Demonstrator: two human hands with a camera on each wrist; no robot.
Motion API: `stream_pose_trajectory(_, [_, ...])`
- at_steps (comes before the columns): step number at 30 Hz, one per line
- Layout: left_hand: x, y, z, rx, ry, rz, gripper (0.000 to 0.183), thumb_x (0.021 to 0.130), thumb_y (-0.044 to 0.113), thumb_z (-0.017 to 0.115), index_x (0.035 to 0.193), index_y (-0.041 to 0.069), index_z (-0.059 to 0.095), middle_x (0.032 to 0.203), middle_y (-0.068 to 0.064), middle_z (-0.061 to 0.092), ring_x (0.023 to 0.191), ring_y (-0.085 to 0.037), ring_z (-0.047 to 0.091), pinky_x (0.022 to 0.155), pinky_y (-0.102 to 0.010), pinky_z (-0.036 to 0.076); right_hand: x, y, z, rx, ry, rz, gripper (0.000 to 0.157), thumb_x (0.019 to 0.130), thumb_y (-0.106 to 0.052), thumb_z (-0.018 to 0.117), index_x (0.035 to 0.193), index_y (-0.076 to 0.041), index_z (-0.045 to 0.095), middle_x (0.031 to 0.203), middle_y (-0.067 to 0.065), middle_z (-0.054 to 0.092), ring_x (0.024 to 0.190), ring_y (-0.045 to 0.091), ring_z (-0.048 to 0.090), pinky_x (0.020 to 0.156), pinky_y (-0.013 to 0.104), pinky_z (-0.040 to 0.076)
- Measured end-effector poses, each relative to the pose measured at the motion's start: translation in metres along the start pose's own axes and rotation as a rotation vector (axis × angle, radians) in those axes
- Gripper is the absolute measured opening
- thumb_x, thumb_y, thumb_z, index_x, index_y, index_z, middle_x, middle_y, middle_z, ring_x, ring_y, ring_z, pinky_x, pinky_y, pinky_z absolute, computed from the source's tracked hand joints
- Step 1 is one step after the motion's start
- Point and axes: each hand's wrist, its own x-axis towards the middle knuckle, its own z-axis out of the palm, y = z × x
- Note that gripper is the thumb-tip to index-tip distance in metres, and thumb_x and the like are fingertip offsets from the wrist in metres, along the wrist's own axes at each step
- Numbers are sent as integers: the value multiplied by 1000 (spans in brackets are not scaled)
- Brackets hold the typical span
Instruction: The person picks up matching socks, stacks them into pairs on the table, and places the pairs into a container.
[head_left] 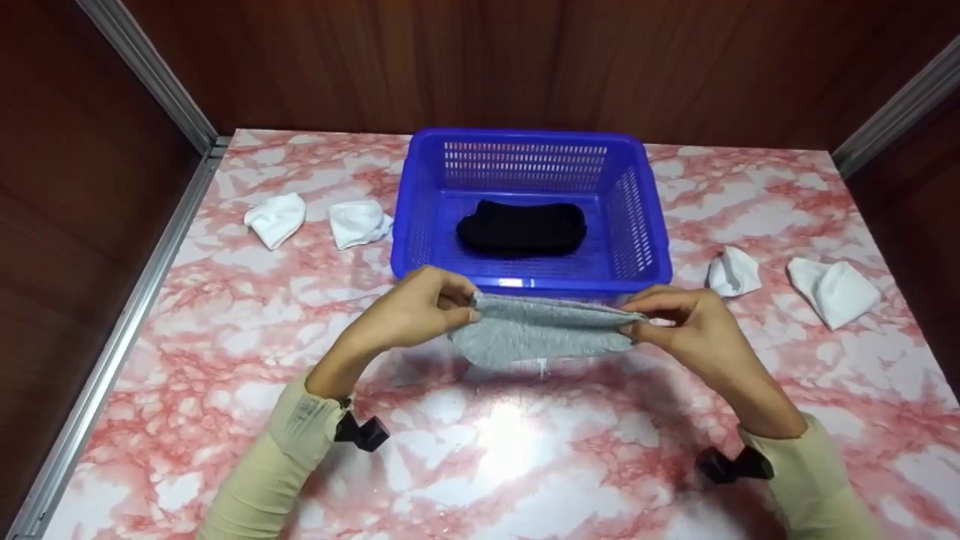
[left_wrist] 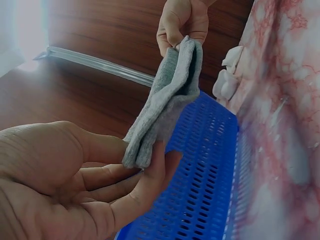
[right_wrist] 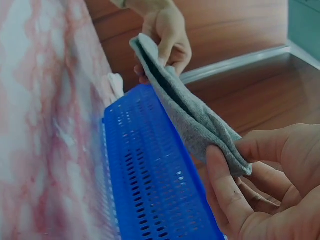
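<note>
Dark wood-grained walls (head_left: 525,67) with metal edging strips (head_left: 150,71) close in a worktop (head_left: 420,469) patterned like red and white marble, with a patch of glare in front of you. Near the back stands a blue plastic basket (head_left: 529,136) with slotted sides, and on its floor lies a black sock bundle (head_left: 523,229), laid flat. Both your hands are busy with a single grey sock (head_left: 551,334), lifted off the worktop just in front of the basket's near rim. Your left hand (head_left: 411,309) pinches one end between thumb and fingers, and your right hand (head_left: 694,330) pinches the other, so the sock is drawn out lengthwise between them; the wrist views show a gap between its layers along the top edge. Four crumpled white cloths, perhaps socks, lie outside the basket: two on your left (head_left: 277,220) (head_left: 358,223), the inner one close beside the basket, and two on your right (head_left: 734,272) (head_left: 834,291). The sorting looks partway along: the black bundle already sits inside, the grey sock is in hand and not yet in the basket, and the white cloths are untouched.
</note>
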Motion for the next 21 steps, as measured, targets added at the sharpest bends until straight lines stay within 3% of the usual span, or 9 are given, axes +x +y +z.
stream_pose_trajectory(7, [3, 8, -12, -13, 21, 26, 23, 97, 11, 70, 117, 1, 74, 107, -13, 79, 100, -20, 74, 90, -33, 60, 11, -14, -8, -14, -21, -18, 21, 87, 7, 75, 105, -2, 82, 100, -6, 76, 94, 8, 70, 73, 21, 61])
stream_pose_trajectory(14, [10, 18, -29, -6, 1, 52, 28, 98, 9, 70, 125, 0, 71, 111, -16, 76, 103, -24, 72, 95, -36, 61, 25, -27, -14, -155, -66, 27, 21, 88, -1, 76, 108, -5, 82, 96, -16, 75, 89, 0, 71, 74, 16, 59])
stream_pose_trajectory(21, [25, 29, -45, 28, 16, 75, 35, 97, 10, 72, 131, 2, 68, 115, -17, 74, 105, -25, 72, 92, -34, 62, 44, -39, -19, -244, -96, 73, 19, 88, -10, 79, 107, -7, 81, 97, 0, 79, 85, -1, 70, 71, 16, 56])
